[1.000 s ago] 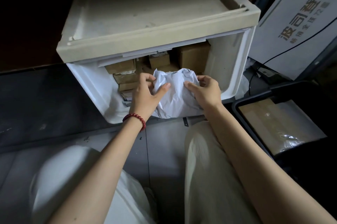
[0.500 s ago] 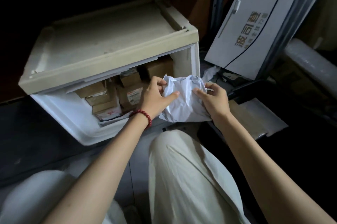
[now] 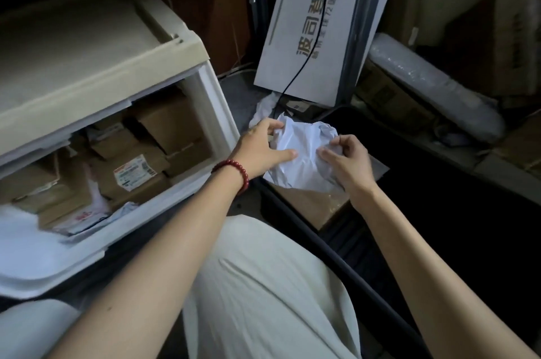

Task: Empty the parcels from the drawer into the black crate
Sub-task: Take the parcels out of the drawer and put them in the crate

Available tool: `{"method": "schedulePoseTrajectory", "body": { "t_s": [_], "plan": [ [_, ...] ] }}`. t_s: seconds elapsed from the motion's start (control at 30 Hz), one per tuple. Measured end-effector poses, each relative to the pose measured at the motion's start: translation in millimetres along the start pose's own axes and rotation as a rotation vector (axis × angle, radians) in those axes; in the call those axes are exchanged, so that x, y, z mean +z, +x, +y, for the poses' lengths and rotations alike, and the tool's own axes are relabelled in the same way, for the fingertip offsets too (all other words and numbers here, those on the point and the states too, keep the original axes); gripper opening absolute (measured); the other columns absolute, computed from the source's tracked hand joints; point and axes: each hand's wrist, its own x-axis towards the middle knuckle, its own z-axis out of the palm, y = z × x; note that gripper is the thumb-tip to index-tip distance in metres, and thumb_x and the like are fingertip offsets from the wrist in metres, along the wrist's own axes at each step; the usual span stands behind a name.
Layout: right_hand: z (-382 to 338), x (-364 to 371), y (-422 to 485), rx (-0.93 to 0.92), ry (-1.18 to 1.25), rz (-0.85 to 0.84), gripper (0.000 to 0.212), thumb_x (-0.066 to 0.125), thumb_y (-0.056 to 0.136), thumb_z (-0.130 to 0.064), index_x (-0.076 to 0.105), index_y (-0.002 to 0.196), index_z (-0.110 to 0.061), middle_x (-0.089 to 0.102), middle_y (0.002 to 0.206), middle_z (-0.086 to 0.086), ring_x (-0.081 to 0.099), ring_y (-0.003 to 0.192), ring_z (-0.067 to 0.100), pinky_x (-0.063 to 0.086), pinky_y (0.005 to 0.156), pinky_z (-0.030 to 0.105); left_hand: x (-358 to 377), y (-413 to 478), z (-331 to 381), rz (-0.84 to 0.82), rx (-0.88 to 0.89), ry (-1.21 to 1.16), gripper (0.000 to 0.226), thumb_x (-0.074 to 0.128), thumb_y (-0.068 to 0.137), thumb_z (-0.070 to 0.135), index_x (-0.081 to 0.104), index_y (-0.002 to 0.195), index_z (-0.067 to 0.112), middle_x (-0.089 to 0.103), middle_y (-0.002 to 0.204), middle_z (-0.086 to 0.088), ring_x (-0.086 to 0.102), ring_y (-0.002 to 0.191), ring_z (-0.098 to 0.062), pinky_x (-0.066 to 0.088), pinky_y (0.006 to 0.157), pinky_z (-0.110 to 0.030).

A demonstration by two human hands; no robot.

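White parcel (image 3: 304, 158) over black crate (image 3: 322, 247), leaning white box (image 3: 295, 45) behind.

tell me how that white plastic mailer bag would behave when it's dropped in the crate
The white mailer bag looks soft and floppy: it is crumpled and creased between the left hand and right hand. It probably weighs little, since fingertips alone carry it. It should land limp on the flat brown parcel in the black crate, unlikely to roll.

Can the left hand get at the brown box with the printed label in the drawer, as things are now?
Probably not yet. The left hand and the right hand both grip the white parcel above the black crate. The labelled box lies uncovered in the open drawer.
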Motion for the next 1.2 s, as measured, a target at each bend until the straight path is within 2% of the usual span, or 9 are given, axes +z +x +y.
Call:
{"method": "schedulePoseTrajectory", "body": {
  "t_s": [0.1, 0.23, 0.33, 0.53, 0.63, 0.8, 1.0, 1.07, 1.2],
  "plan": [
    [6.8, -8.9, 6.6, 0.027, 0.007, 0.027, 0.022, 0.070, 0.085, -0.016, 0.055, 0.099, -0.021, 0.060, 0.107, -0.001, 0.058, 0.092, 0.014, 0.051, 0.069, 0.022, 11.2, 24.2, 4.7, -0.031, 0.063, 0.071, 0.062, 0.076, 0.079, 0.032, 0.047, 0.133, 0.023, 0.045, 0.135, 0.004, 0.041, 0.104, -0.004, 0.036, 0.084, -0.021],
    [11.7, -16.2, 21.0, 0.027, -0.119, 0.062, 0.039, 0.070, 0.086, -0.021, 0.054, 0.121, -0.019, 0.054, 0.124, -0.002, 0.052, 0.118, 0.017, 0.047, 0.099, 0.039, 29.2, 57.4, 7.4, -0.081, 0.145, 0.118, 0.061, 0.075, 0.080, 0.027, 0.048, 0.134, 0.022, 0.040, 0.136, 0.002, 0.041, 0.105, -0.004, 0.034, 0.089, -0.017],
    [18.6, -24.1, 35.6, 0.039, -0.231, 0.089, 0.052, 0.073, 0.084, -0.026, 0.052, 0.131, -0.021, 0.050, 0.138, 0.001, 0.047, 0.128, 0.018, 0.044, 0.103, 0.044, 46.6, 80.2, 5.4, -0.119, 0.173, 0.157, 0.062, 0.074, 0.080, 0.029, 0.048, 0.136, 0.024, 0.038, 0.136, 0.003, 0.042, 0.109, -0.005, 0.034, 0.090, -0.017],
    [48.6, -39.6, 69.7, 0.072, -0.376, 0.105, 0.064, 0.074, 0.081, -0.027, 0.048, 0.138, -0.017, 0.046, 0.143, 0.005, 0.043, 0.133, 0.019, 0.038, 0.100, 0.028, 90.4, 124.1, -3.4, -0.338, 0.225, 0.230, 0.073, 0.073, 0.081, 0.034, 0.037, 0.144, 0.024, 0.037, 0.139, -0.001, 0.041, 0.126, -0.015, 0.029, 0.097, -0.017],
    [64.7, -42.9, 84.3, 0.090, -0.442, 0.129, 0.071, 0.073, 0.082, -0.029, 0.042, 0.144, -0.012, 0.042, 0.146, 0.008, 0.040, 0.134, 0.022, 0.034, 0.099, 0.026, 109.7, 142.8, -5.9, -0.411, 0.282, 0.205, 0.068, 0.074, 0.081, 0.028, 0.041, 0.140, 0.026, 0.040, 0.136, -0.004, 0.044, 0.123, -0.019, 0.037, 0.102, -0.026],
    [84.1, -30.7, 114.8, 0.188, -0.337, 0.128, 0.059, 0.064, 0.086, -0.003, 0.043, 0.141, -0.010, 0.045, 0.144, 0.008, 0.043, 0.132, 0.020, 0.037, 0.107, 0.029, 143.0, 167.9, -11.0, -0.469, 0.318, 0.195, 0.067, 0.073, 0.081, 0.026, 0.042, 0.140, 0.024, 0.043, 0.135, -0.005, 0.043, 0.124, -0.019, 0.034, 0.097, -0.021],
    [102.1, -26.6, 129.2, 0.071, -0.135, 0.337, 0.044, 0.057, 0.087, 0.003, 0.056, 0.126, -0.017, 0.056, 0.129, 0.004, 0.054, 0.118, 0.017, 0.047, 0.098, 0.032, 154.8, 182.3, -30.8, -0.321, 0.152, 0.250, 0.067, 0.065, 0.084, 0.043, 0.034, 0.142, 0.034, 0.029, 0.144, 0.000, 0.039, 0.126, -0.028, 0.039, 0.102, -0.040],
    [112.9, -20.9, 135.7, 0.167, -0.216, 0.271, 0.045, 0.057, 0.092, -0.003, 0.049, 0.135, -0.012, 0.052, 0.137, 0.008, 0.049, 0.126, 0.021, 0.042, 0.106, 0.037, 155.4, 183.3, -36.5, -0.347, 0.185, 0.357, 0.064, 0.061, 0.088, 0.037, 0.032, 0.144, 0.029, 0.028, 0.147, -0.002, 0.040, 0.126, -0.031, 0.041, 0.101, -0.042],
    [127.1, -10.0, 142.1, 0.356, -0.629, -0.145, 0.055, 0.058, 0.096, -0.028, 0.040, 0.144, -0.008, 0.041, 0.148, 0.011, 0.042, 0.133, 0.024, 0.034, 0.105, 0.029, 155.6, 179.3, -39.4, -0.365, 0.273, 0.553, 0.052, 0.053, 0.094, 0.035, 0.039, 0.142, 0.022, 0.046, 0.139, -0.005, 0.043, 0.125, -0.026, 0.043, 0.097, -0.041]
  ]
}}
